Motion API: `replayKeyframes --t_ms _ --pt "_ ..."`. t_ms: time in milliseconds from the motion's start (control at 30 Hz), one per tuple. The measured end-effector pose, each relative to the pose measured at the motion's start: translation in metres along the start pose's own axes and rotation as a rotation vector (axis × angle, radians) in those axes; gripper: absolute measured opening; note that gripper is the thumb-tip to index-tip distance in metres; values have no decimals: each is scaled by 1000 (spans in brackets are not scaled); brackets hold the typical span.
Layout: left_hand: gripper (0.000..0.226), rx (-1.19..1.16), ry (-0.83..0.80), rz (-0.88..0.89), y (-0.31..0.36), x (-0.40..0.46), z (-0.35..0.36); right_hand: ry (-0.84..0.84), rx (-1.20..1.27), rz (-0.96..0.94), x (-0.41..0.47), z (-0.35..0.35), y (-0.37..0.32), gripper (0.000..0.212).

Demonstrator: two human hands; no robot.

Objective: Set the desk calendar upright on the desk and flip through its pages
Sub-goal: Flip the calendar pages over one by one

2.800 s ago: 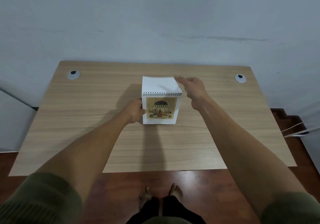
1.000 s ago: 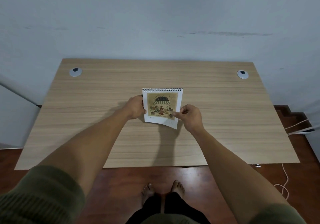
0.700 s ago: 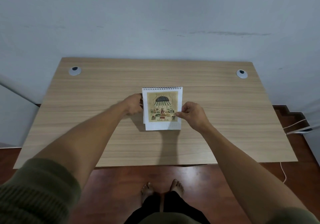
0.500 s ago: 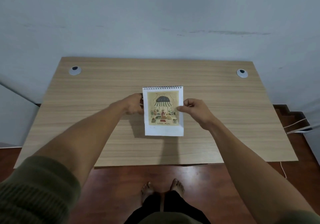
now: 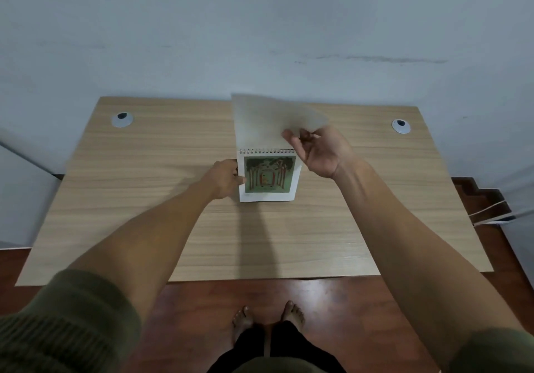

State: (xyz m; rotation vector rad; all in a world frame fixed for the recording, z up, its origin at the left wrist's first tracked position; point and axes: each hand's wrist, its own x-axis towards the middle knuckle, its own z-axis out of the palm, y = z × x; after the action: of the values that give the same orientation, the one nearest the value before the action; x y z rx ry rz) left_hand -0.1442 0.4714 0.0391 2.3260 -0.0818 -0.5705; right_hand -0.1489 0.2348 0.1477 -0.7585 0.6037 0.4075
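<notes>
A spiral-bound desk calendar stands upright near the middle of the wooden desk. Its front page shows a green picture with trees. My left hand grips the calendar's left edge. My right hand is raised above the spiral binding and pinches the corner of a lifted page, which arcs up and back over the top, blurred by motion.
Two round grey cable grommets sit at the desk's back corners, the left grommet and the right grommet. A pale wall rises right behind the desk. My bare feet stand on the red-brown floor. White cables lie at the right.
My right hand has lifted the market-picture page from its lower corner up and over the spiral binding, uncovering a green page. My left hand has stayed on the left edge.
</notes>
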Motion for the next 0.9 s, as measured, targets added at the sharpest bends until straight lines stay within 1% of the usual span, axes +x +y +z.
replayKeyframes --t_ms 33,67,100,133,167,200,233,267,300,333,367,400,500,567,600,667,700,733,767,800,867,900 --pt "29 6 -21 3 -1 0 -1 -10 71 -14 2 2 -1 36" --pt "29 13 -32 7 0 1 -3 -33 83 -42 4 4 -2 37" --pt "30 15 -35 19 0 2 -2 -39 16 -85 7 3 -2 35" --pt "30 14 -35 27 0 3 -3 -15 -101 -155 9 3 -2 28" --pt "30 13 -40 27 -1 5 -3 60 -258 -266 13 2 -1 19" --pt "30 17 -42 22 0 5 -3 136 -432 -378 17 1 0 15" --pt "30 23 -49 20 -1 7 -3 203 -629 -464 21 -3 1 28" --pt "30 30 -55 20 -1 8 -3 247 -792 -491 25 -6 2 48" --pt "30 44 -62 25 -1 8 -3 266 -882 -456 29 -9 4 70" --pt "30 50 -68 28 -2 9 -3 263 -908 -398 32 -12 5 86" --pt "30 50 -64 31 -2 9 -4 245 -896 -346 36 -16 8 94" --pt "30 42 -66 27 -2 10 -4 244 -858 -312 42 -19 9 96" --pt "31 28 -65 10 -4 11 -3 318 -723 -284 57 -25 10 86" --pt "31 17 -61 7 -3 9 -3 305 -706 -330 61 -26 11 77" --pt "31 7 -59 9 -3 10 -3 278 -754 -400 61 -26 12 70" --pt "31 -9 -60 1 -4 9 -3 210 -952 -589 56 -25 15 57" --pt "31 -13 -62 -4 -4 9 -3 167 -1052 -651 53 -24 18 47" --pt "31 -19 -63 -3 -4 9 -2 125 -1134 -670 51 -24 20 34" --pt "31 -22 -62 -2 -4 9 -2 109 -1212 -641 47 -22 24 25" --pt "31 -23 -60 -1 -4 10 -2 108 -1285 -604 49 -24 27 27" --pt "32 -7 -47 -9 -2 8 -2 142 -1402 -531 48 -27 30 53" --pt "32 3 -34 -16 -2 7 -2 159 -1396 -504 48 -29 31 67"
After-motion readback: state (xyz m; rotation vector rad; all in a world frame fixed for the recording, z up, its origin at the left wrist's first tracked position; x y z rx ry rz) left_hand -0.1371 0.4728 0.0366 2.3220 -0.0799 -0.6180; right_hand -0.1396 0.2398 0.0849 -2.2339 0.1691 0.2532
